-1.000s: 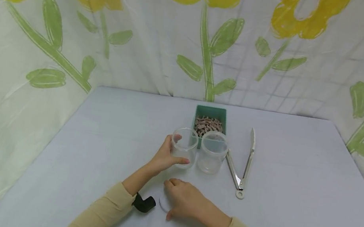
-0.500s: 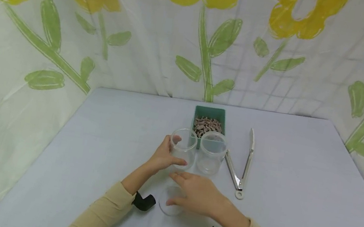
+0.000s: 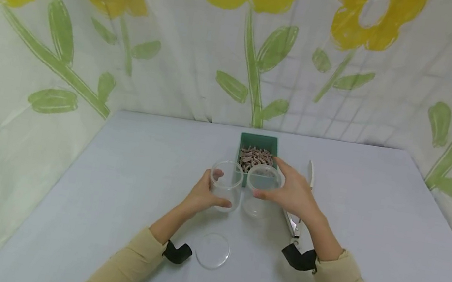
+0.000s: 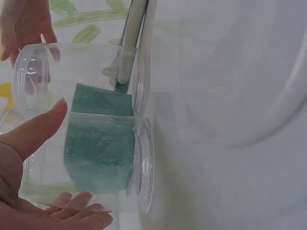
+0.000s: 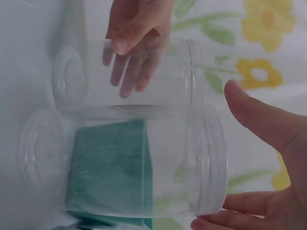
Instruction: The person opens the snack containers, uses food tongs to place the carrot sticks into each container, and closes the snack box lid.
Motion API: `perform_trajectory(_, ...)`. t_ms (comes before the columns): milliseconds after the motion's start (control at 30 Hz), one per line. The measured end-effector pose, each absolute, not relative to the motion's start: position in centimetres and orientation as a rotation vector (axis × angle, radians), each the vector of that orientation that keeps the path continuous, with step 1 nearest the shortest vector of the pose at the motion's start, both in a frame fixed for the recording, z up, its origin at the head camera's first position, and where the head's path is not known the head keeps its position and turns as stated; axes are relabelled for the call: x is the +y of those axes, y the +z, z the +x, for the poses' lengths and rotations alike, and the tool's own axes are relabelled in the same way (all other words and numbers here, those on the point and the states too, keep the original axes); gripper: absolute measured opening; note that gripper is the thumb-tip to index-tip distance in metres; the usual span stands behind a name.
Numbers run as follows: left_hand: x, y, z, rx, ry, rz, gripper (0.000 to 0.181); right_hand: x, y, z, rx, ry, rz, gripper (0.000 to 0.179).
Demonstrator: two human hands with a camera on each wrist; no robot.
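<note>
Two clear plastic jars stand upright side by side. My left hand (image 3: 200, 197) holds the left jar (image 3: 223, 191), thumb in front and fingers around the far side. Around the top of the right jar (image 3: 253, 207) my right hand (image 3: 295, 195) spreads its thumb and fingers. In the right wrist view the thumb (image 5: 254, 112) is apart from that jar, while the fingers are at its rim; whether they touch cannot be told. The right jar's top has a wide band that looks like a lid. A clear round lid (image 3: 213, 251) lies flat on the table before the jars.
Behind the jars is a green tray (image 3: 259, 139) with many small brownish-grey pieces (image 3: 255, 158). Metal tongs (image 3: 293, 226) lie to the right, partly hidden by my right hand and wrist. A flower-printed curtain (image 3: 163, 85) hangs behind the table.
My right hand has left the clear lid on the table and moved forward and right to the right jar's top. My left hand stays on the left jar.
</note>
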State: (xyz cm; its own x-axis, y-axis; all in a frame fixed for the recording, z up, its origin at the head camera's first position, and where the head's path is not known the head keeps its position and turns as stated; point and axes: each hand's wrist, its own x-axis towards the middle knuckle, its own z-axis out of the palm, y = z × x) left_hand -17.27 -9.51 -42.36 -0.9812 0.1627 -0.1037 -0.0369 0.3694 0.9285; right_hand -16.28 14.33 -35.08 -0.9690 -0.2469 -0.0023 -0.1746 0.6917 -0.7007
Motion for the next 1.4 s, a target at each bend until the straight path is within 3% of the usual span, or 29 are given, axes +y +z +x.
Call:
perform_trajectory(133,-9.5,-42.4,-17.2,2.441,1.664,0.127,0.084,14.0,-36.0,-16.3,2.798,-1.136,-0.313,0.107)
perform_trajectory(367,-10.4,-41.8,-16.9,2.413,1.599,0.161,0.108,14.3,-36.3,-16.2,2.829,-1.116,-0.331,0.097)
perform_trajectory(567,-12.7,-39.9,-15.9,2.386,1.581,0.153,0.112,16.5,-35.8,-15.7,2.781,-1.172,-0.414,0.092)
perform_trajectory(800,-14.9,-36.8,-12.2,2.430,1.748,0.054,0.113,20.4,-35.5,-14.0,2.580,-1.401,-0.571,0.082)
perform_trajectory(967,-14.0,-35.2,-10.0,2.374,1.896,0.361,0.103,21.2,-35.4,-13.5,2.503,-1.544,-0.662,0.078)
perform_trajectory(1133,-12.2,-35.0,-9.2,2.291,1.730,0.710,0.090,20.7,-36.2,-13.8,2.292,-1.679,-0.918,0.079)
perform_trajectory(1400,-10.0,-36.8,-10.6,2.074,1.475,0.821,0.096,19.0,-36.9,-14.9,1.660,-1.785,-1.365,0.081)
